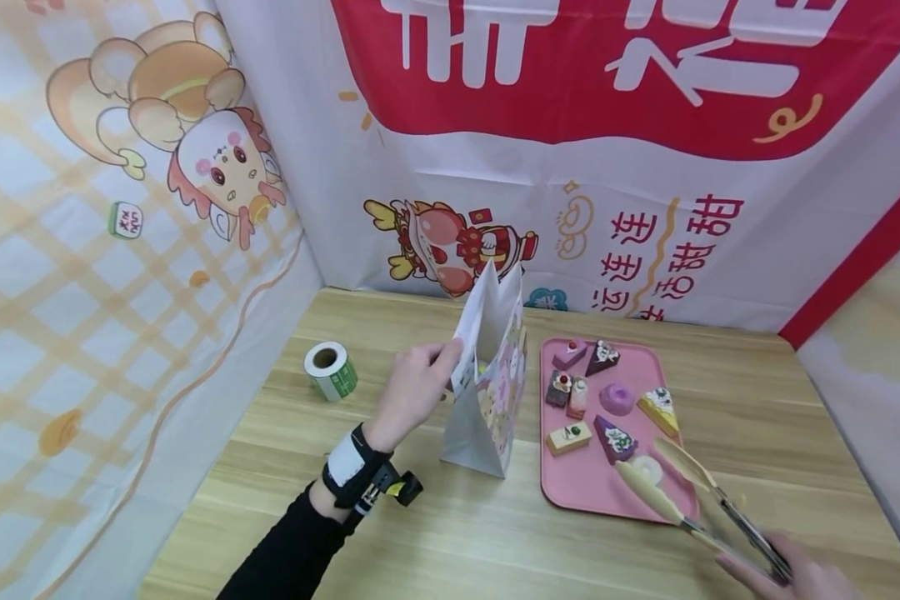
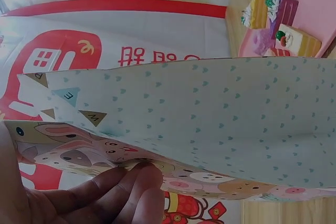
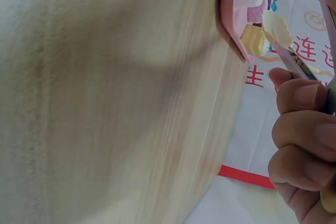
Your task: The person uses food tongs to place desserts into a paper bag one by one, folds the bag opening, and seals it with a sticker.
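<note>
We see the left hand (image 1: 412, 385) grasping the near-left side of a paper bag (image 1: 501, 400) by its upper edge, thumb and fingers pinching the panel. The bag stands upright on the wooden table (image 1: 727, 375), its mouth open, and the left wrist view shows us small hearts and little pennants printed on it. A strap with a small camera (image 1: 356, 468) sits round the left wrist, below a black sleeve (image 1: 288, 546).

The right hand (image 1: 802, 573) is at the lower right, its fingers curled round the handle end of a pair of tongs (image 1: 746, 525). We see the cream-coloured tips spread apart over the near part of a pink tray (image 1: 585, 487), with a white ring-shaped cake (image 1: 648, 470) between them; from this angle we cannot quite tell whether they touch it.

The tray lies just right of the bag. On it we also count a purple ring cake (image 1: 617, 399), a yellow wedge (image 1: 658, 408), a purple wedge (image 1: 616, 440), a cream-coloured block (image 1: 568, 438), a dark square (image 1: 558, 388) beside a pink-and-white piece (image 1: 577, 398), and two more wedges at the far edge, one dark (image 1: 603, 357), one mauve (image 1: 570, 355). A green-and-white label roll (image 1: 335, 377) stands left of the left hand.
</note>
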Motion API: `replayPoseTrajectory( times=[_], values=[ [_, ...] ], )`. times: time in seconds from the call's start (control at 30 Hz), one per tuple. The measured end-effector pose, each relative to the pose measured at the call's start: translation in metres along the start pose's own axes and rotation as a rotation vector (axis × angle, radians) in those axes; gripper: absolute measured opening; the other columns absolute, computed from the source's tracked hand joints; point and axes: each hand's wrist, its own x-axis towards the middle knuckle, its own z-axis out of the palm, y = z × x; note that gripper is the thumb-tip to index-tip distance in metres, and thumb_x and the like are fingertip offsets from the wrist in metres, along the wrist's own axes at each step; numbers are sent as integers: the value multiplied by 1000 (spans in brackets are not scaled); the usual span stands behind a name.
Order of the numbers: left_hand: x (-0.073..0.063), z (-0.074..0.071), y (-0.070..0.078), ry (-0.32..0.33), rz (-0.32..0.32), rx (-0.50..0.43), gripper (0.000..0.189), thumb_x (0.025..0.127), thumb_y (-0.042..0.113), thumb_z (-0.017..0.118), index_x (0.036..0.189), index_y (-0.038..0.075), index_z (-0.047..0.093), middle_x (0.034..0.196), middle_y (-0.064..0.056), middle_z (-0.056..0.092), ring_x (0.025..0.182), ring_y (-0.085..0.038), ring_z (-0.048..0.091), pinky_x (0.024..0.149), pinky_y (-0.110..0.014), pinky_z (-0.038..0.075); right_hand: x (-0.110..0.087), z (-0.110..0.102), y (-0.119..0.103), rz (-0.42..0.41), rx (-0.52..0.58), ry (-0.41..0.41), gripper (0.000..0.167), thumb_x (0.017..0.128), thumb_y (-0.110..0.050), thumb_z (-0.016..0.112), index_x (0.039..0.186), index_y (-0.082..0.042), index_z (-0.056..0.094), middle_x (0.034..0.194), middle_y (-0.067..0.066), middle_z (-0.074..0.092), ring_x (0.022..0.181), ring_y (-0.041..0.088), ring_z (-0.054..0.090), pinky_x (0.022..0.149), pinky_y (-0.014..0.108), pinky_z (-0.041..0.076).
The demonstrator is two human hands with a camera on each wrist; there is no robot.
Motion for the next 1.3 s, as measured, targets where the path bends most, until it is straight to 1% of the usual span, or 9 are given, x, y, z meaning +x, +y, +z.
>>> replayPoseTrajectory(
  times=[0.17, 0.27, 0.47, 0.57, 0.7, 0.8, 0.97, 1.13, 1.3],
  values=[
    [1, 2, 1, -17, 3, 11, 50, 101, 51, 43, 95, 12, 74, 74, -1, 67, 67, -30, 63, 53, -35, 49, -8, 9, 4, -40, -2, 99, 49, 80, -54, 76, 91, -9, 59, 57, -2, 39, 47, 16, 41, 44, 29, 29],
    [0, 3, 1, -15, 4, 8, 50, 102, 50, 43, 98, 11, 74, 76, -1, 67, 67, -28, 63, 54, -36, 50, -10, 14, 1, -14, -15, 149, 51, 81, -58, 73, 92, -10, 60, 56, -2, 39, 47, 17, 40, 45, 29, 27],
    [-1, -2, -1, -5, -4, 14, 50, 101, 50, 43, 98, 11, 74, 76, -2, 67, 66, -24, 63, 56, -37, 52, -12, 25, -1, -84, -19, 302, 53, 72, -54, 82, 92, -9, 61, 53, -5, 37, 43, 15, 36, 41, 29, 25],
    [-1, -2, -2, -12, -3, 16, 51, 101, 52, 43, 98, 11, 74, 76, -1, 67, 67, -25, 63, 56, -37, 51, -12, 28, 2, -82, -19, 307, 57, 68, -54, 85, 94, -8, 62, 52, -5, 39, 43, 15, 38, 40, 29, 27],
    [1, -1, -2, -18, 16, 23, 52, 101, 52, 42, 94, 11, 74, 73, -1, 67, 66, -24, 64, 55, -37, 51, -10, 26, 5, 10, -8, 192, 67, 72, -60, 79, 103, -4, 61, 55, -2, 43, 48, 17, 43, 44, 31, 32],
    [1, -1, -1, -14, 32, 32, 53, 101, 52, 42, 91, 11, 74, 72, 0, 66, 63, -20, 63, 54, -36, 51, -9, 25, 3, 53, -8, 169, 68, 75, -64, 75, 101, -4, 60, 56, -1, 43, 49, 18, 44, 45, 31, 32],
    [0, -2, -1, -6, 40, 19, 52, 102, 51, 42, 95, 10, 73, 75, -1, 66, 64, -19, 63, 56, -37, 52, -10, 28, -5, -71, -19, 319, 56, 69, -56, 83, 89, -9, 59, 53, -4, 37, 43, 16, 37, 41, 28, 25],
    [0, -2, -2, 2, 36, 23, 53, 102, 52, 41, 92, 11, 74, 73, -1, 66, 64, -21, 64, 55, -36, 53, -10, 27, -7, -103, -47, 297, 56, 71, -56, 81, 90, -9, 56, 53, -4, 36, 43, 15, 37, 42, 29, 25],
    [0, -1, -4, -5, 32, 15, 53, 102, 51, 41, 92, 9, 73, 71, -3, 65, 64, -25, 64, 55, -35, 54, -10, 34, -5, -163, -54, 413, 55, 66, -52, 86, 85, -10, 55, 50, -7, 33, 40, 14, 33, 39, 29, 23]
  ],
)
